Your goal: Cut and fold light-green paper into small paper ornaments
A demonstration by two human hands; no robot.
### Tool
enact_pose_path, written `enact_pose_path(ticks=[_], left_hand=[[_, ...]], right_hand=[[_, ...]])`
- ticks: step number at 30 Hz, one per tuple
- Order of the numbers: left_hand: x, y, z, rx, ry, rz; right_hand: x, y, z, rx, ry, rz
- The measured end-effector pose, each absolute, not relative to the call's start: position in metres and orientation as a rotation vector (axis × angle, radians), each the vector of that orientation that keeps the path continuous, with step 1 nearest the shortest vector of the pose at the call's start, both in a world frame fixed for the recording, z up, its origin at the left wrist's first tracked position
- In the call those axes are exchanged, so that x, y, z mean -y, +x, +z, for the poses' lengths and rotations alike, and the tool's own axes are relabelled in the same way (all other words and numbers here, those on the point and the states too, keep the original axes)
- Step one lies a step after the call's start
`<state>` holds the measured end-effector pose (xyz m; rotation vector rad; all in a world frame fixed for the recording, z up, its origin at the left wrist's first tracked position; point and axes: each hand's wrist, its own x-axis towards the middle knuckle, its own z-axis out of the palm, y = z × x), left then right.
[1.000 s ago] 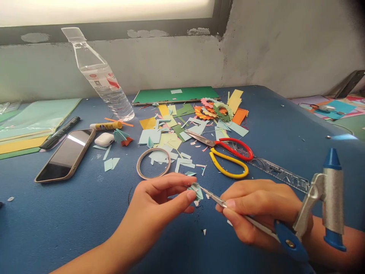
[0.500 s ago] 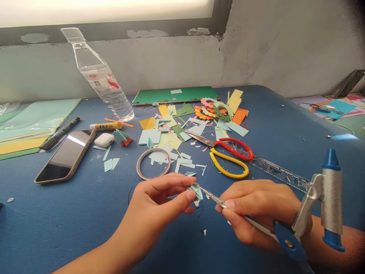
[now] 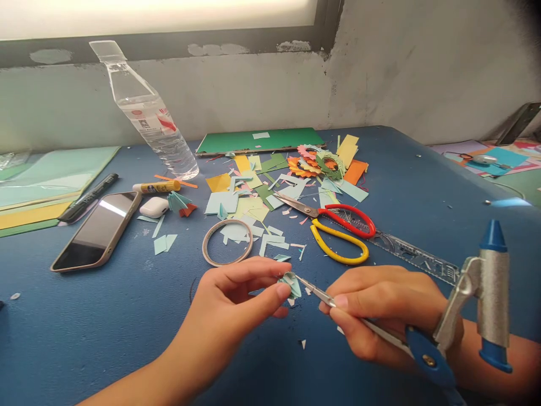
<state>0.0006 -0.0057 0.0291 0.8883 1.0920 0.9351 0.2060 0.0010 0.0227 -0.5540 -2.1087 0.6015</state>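
Note:
Between the thumb and fingers of my left hand (image 3: 240,301) is a small folded piece of light blue paper (image 3: 292,285). My right hand (image 3: 380,310) grips a drawing compass (image 3: 429,354) by its legs. The compass's metal point reaches to the edge of the folded paper; whether it touches is too fine to tell. A silver pencil holder with blue ends (image 3: 494,293) sticks up at the compass's right side. Just beyond my left hand lies a roll of tape (image 3: 205,248), and scissors (image 3: 340,256) with red and yellow handles lie beyond my right hand.
Paper scraps (image 3: 222,203) cover the middle of the blue table (image 3: 127,316). A water bottle (image 3: 154,124), a phone (image 3: 97,231), a glue stick (image 3: 158,186), a white earphone case (image 3: 154,207) and a black marker (image 3: 91,197) stand or lie at left. A clear ruler (image 3: 416,258) lies behind my right hand.
The compass tip has shifted very slightly at the folded paper's edge. Both hands stay almost in place, and the things on the table have not moved.

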Motion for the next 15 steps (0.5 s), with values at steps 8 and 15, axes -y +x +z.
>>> enact_pose_path(ticks=[8,15], left_hand=[[0.0053,0.0006,0.0297,-1.112,0.891,0.920],[0.0064,0.0005,0.0314,-1.126,0.904,0.915]], right_hand=[[-0.0003,0.2069,0.0239,2.109,-0.556,0.607],[-0.0006,0.2068,0.0248,2.118,-0.545,0.600]])
